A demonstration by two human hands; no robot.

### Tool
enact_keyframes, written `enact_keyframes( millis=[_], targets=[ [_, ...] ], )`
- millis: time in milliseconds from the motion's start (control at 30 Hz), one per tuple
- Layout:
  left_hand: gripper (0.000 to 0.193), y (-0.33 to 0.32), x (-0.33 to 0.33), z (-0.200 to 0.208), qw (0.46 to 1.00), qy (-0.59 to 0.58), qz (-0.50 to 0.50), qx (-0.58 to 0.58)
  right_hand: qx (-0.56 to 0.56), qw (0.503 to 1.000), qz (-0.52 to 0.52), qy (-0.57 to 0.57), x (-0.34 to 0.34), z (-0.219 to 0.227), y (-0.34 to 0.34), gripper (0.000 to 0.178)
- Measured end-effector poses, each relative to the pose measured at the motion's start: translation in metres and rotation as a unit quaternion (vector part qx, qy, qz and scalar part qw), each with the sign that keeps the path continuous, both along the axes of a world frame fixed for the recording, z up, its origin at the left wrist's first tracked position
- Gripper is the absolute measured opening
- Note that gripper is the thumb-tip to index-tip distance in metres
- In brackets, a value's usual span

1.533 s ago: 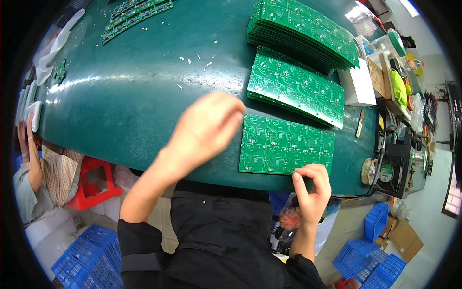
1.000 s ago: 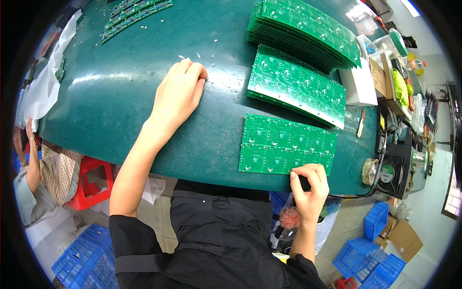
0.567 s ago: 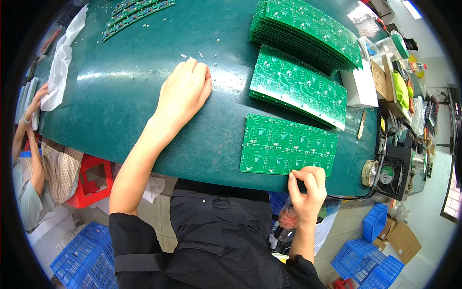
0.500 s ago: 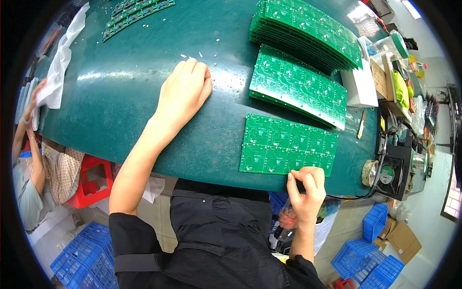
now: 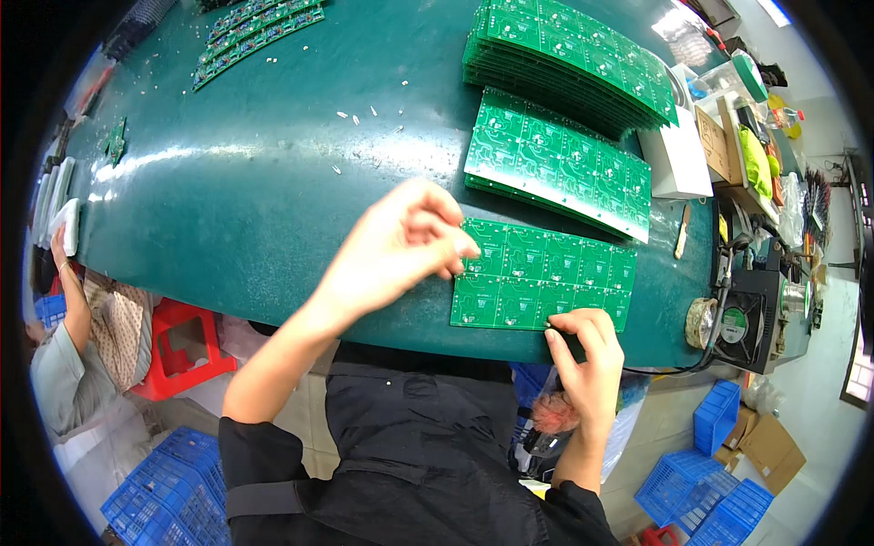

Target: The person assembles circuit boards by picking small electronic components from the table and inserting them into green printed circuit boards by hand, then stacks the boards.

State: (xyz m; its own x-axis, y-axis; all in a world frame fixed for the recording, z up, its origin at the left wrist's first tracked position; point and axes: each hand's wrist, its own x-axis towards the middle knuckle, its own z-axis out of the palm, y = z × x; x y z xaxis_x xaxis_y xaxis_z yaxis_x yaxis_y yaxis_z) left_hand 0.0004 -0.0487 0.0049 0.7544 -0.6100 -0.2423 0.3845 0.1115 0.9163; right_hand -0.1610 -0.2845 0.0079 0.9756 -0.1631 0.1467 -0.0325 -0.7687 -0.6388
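Observation:
A green circuit board panel (image 5: 523, 289) lies flat near the table's front edge. Over its upper left corner hovers my left hand (image 5: 401, 246), thumb and forefinger closed together; anything between them is too small to make out. At the panel's lower edge, the thumb and forefinger of my right hand (image 5: 590, 364) are pinched, with a tiny spot at their tips that I cannot identify. Just behind the panel sits a low stack of similar boards (image 5: 555, 164), and beyond it rises a taller stack (image 5: 574, 55). Several small pale parts (image 5: 355, 118) are scattered on the table left of the stacks.
Boards fitted with parts (image 5: 259, 36) lie at the far left of the green table (image 5: 228, 209). At right are a white box (image 5: 674, 159), a tape roll (image 5: 699, 325) and a black fan unit (image 5: 751, 323). A co-worker's arm (image 5: 77, 305) reaches in beside a red stool (image 5: 187, 350).
My left hand has moved from the scattered parts, right and nearer, to the panel's left corner. My right hand stays at the lower edge. The co-worker's white sheet has left the table's left side.

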Motion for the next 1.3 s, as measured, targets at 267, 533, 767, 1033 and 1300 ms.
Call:
enact_keyframes(
  millis=[267,533,767,1033,1300],
  targets=[
    [0.024,-0.044,-0.057,0.003,0.992,0.055,-0.107,-0.036,0.167,0.982,-0.020,-0.089,-0.002,0.021,0.013,0.021],
    [0.021,-0.062,-0.068,0.008,0.991,-0.069,-0.117,-0.002,0.149,0.982,-0.019,-0.113,-0.006,0.016,0.010,0.016],
    [0.016,-0.050,-0.066,0.009,0.985,-0.131,-0.093,0.071,0.232,0.965,-0.098,-0.077,-0.012,0.002,-0.016,0.014],
    [0.012,-0.040,-0.067,0.003,0.958,-0.252,-0.063,0.124,0.017,0.993,-0.098,-0.065,-0.013,-0.016,-0.036,0.013],
    [0.011,-0.042,-0.069,0.002,0.959,-0.258,-0.055,0.105,0.008,0.994,-0.077,-0.072,-0.014,-0.017,-0.036,0.016]
  ],
)
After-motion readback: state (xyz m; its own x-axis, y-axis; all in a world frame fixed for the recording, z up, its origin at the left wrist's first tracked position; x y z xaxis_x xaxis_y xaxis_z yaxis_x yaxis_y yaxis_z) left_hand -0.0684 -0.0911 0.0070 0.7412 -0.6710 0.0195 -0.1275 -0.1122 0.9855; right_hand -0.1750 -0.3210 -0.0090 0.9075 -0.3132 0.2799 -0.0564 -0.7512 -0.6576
